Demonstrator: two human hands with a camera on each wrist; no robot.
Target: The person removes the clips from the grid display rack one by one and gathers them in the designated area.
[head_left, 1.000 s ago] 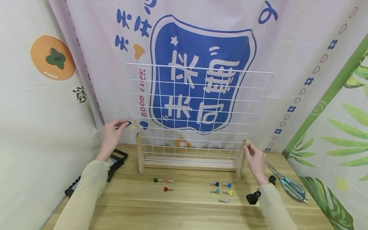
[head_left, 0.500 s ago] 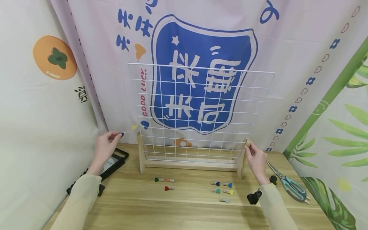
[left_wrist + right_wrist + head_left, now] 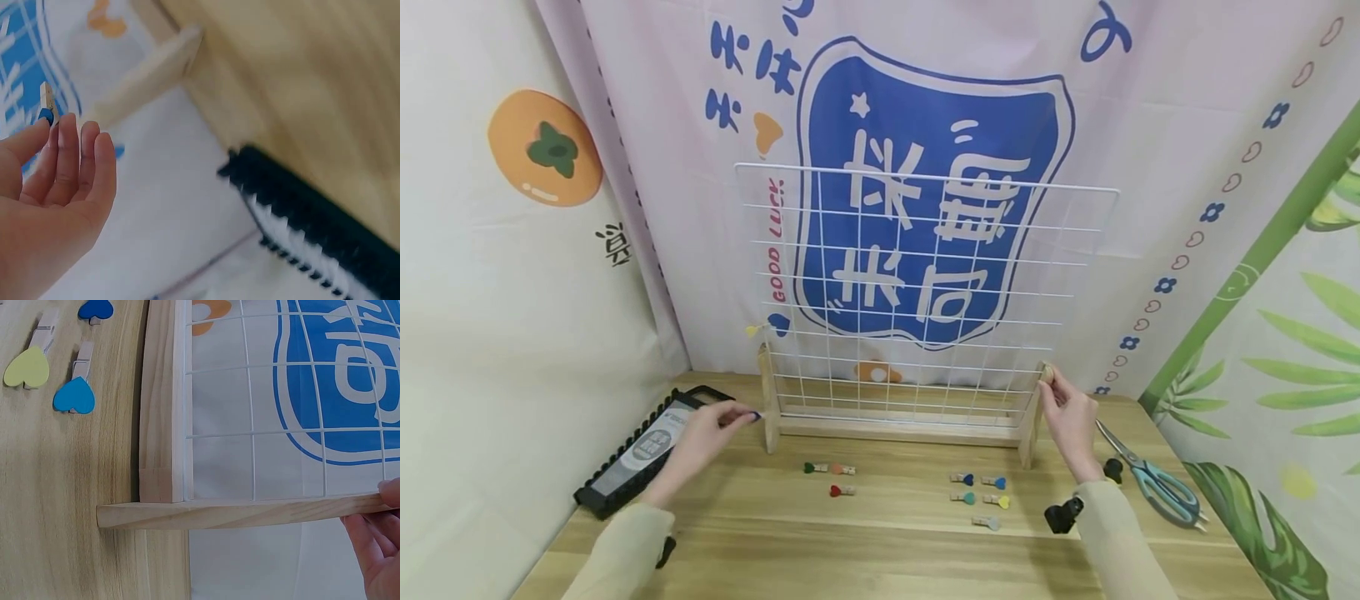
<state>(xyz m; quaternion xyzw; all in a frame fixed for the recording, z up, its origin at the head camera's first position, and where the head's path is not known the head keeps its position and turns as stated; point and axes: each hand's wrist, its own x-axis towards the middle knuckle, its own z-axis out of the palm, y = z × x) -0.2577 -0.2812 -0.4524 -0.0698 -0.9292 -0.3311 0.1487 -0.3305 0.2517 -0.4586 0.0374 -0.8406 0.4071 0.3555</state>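
Blue clip [image 3: 756, 414] pinched in left hand [image 3: 703, 435], low over the surface at 9 o'clock of the rack [image 3: 925, 275]. Right hand [image 3: 1067, 417] grips the rack's post. Clipping step; next needs lifting to a wire.

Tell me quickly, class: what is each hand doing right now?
Left hand: pinches a small blue-tipped wooden clip at its fingertips, above the table.
Right hand: grips the top of the grid stand's right wooden post.

Printed fabric backdrop [image 3: 1150, 100], wooden table [image 3: 887, 550]
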